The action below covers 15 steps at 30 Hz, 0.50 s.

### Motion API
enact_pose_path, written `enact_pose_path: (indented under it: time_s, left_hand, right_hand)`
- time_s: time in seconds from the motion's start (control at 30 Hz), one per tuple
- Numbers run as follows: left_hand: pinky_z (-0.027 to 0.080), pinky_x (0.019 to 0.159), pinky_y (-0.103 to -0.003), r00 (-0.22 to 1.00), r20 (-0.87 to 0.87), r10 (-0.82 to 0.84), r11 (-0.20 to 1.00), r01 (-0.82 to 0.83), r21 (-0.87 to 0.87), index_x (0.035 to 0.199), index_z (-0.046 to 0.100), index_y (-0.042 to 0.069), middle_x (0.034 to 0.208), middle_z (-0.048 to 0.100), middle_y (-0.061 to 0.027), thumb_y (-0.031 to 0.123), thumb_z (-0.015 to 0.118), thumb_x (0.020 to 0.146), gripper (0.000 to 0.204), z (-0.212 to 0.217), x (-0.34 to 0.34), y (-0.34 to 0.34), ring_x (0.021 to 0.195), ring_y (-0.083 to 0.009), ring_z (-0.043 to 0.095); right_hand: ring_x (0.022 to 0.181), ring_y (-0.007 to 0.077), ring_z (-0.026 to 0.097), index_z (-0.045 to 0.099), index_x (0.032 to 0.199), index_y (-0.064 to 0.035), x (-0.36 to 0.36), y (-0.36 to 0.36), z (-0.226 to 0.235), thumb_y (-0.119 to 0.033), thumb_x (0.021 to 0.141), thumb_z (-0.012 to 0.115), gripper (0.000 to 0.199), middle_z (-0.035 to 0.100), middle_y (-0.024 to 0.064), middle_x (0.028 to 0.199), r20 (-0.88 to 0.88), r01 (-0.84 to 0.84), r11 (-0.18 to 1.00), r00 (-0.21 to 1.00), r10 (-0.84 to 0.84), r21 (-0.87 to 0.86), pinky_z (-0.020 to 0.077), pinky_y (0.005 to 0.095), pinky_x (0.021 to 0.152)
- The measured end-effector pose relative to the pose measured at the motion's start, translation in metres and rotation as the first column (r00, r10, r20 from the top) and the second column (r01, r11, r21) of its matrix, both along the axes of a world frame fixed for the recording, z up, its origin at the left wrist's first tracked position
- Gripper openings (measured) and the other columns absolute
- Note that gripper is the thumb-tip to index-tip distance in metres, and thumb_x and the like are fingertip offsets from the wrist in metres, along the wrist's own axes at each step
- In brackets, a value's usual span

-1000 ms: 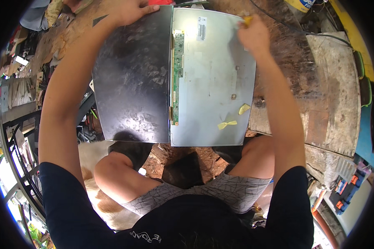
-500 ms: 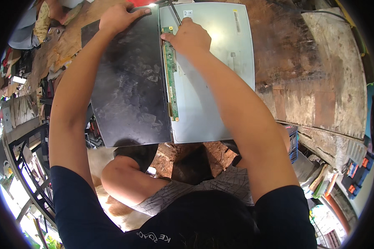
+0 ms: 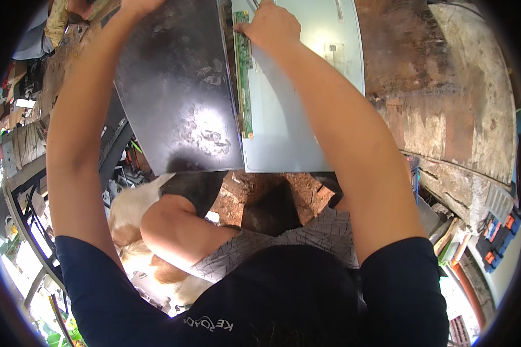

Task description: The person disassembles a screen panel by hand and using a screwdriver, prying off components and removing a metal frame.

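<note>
A dark, smudged display sheet (image 3: pixel 173 75) lies beside a pale silvery panel backing (image 3: pixel 295 121). Along the backing's left edge runs a narrow green circuit board (image 3: pixel 243 87). My right hand (image 3: pixel 275 26) is closed around a slim metal tool (image 3: pixel 257 3), whose far end is cut off by the upper edge. Its thumb rests at the top of the board. My left hand (image 3: pixel 142 4) is at the far left corner of the dark sheet; its fingers are out of the picture.
A worn wooden tabletop (image 3: pixel 422 81) extends to the right. A brown-and-white furry animal (image 3: pixel 130 214) lies by my left leg. Blue-and-orange plastic parts (image 3: pixel 501 243) sit at the far right, and a black frame (image 3: pixel 29 208) stands among clutter at the left.
The sheet, backing and both hands now appear higher in the picture. My left hand is mostly cut off at the upper edge. My right hand still grips the tool.
</note>
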<state>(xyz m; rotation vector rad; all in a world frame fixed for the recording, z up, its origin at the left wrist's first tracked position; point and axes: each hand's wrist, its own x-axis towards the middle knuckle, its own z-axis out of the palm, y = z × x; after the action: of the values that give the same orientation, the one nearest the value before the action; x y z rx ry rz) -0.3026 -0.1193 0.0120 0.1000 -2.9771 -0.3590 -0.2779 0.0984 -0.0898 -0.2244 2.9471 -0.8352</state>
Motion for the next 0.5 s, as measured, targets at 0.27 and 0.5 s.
enact_pose_path:
  time_s: [0.27, 0.5]
  left_hand:
    - [0.043, 0.058, -0.039, 0.996, -0.086, -0.032, 0.997, 0.038, 0.070, 0.071, 0.060, -0.004, 0.056, 0.050, -0.0128, 0.049, 0.052, 0.097, 0.059, 0.039, 0.015, -0.037, 0.055, -0.0174, 0.049]
    - [0.046, 0.069, -0.036, 0.846, -0.531, -0.033, 0.998, 0.003, -0.057, 0.099, 0.063, -0.005, 0.078, 0.062, -0.0135, 0.049, 0.049, 0.100, 0.055, 0.162, 0.137, -0.099, 0.074, -0.0225, 0.056]
  right_hand:
    - [0.091, 0.0308, 0.068, 0.057, 0.112, 0.0014, 0.000, 0.002, 0.010, -0.035, 0.080, 0.075, 0.052, 0.069, 0.0190, 0.097, 0.095, -0.053, 0.995, 0.995, 0.045, 0.082, 0.0553, 0.0399, 0.079]
    - [0.082, 0.0342, 0.070, 0.064, 0.097, 0.0009, -0.022, 0.024, -0.019, -0.044, 0.079, 0.075, 0.049, 0.069, 0.0205, 0.089, -0.067, -0.260, 0.964, 0.964, 0.256, -0.055, 0.0549, 0.0432, 0.073]
